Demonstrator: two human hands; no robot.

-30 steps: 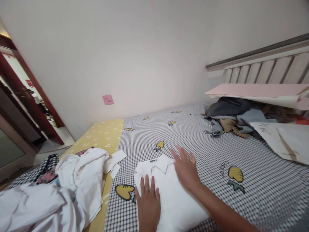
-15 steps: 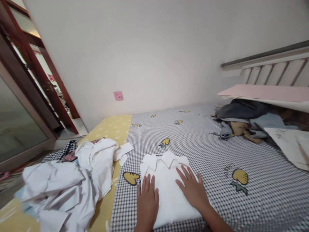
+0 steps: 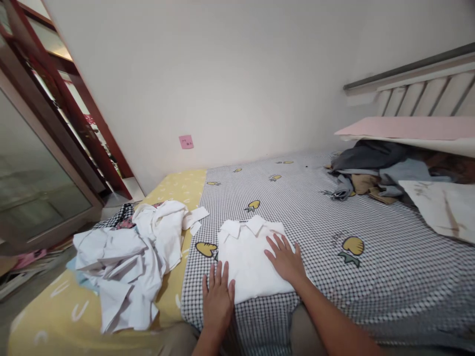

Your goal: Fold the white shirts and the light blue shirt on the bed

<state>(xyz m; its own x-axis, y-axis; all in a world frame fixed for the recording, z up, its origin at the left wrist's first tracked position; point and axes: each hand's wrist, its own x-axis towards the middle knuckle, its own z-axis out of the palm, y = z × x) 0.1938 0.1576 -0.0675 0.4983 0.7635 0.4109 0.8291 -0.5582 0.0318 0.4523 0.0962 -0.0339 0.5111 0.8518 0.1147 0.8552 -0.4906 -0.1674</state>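
A folded white collared shirt [image 3: 247, 264] lies flat on the checked bedsheet [image 3: 297, 198], its collar toward the wall. My left hand [image 3: 218, 296] rests at the shirt's lower left edge, fingers stretched out and partly on the sheet. On the shirt's right side lies my right hand [image 3: 285, 259], palm down with the fingers spread. Neither hand grips anything. A dark label shows inside the collar, partly hidden by it.
Crumpled white clothes [image 3: 126, 262] lie on the yellow bed cover [image 3: 185, 183] to the left. At the right, dark and grey clothes [image 3: 363, 163] sit beneath a pink board [image 3: 408, 128]. A pink note [image 3: 186, 142] sticks to the wall, and a doorway stands far left.
My left hand has slid back toward me, to the shirt's lower left edge. My right hand stays on the shirt's right side. The camera view has shifted slightly.
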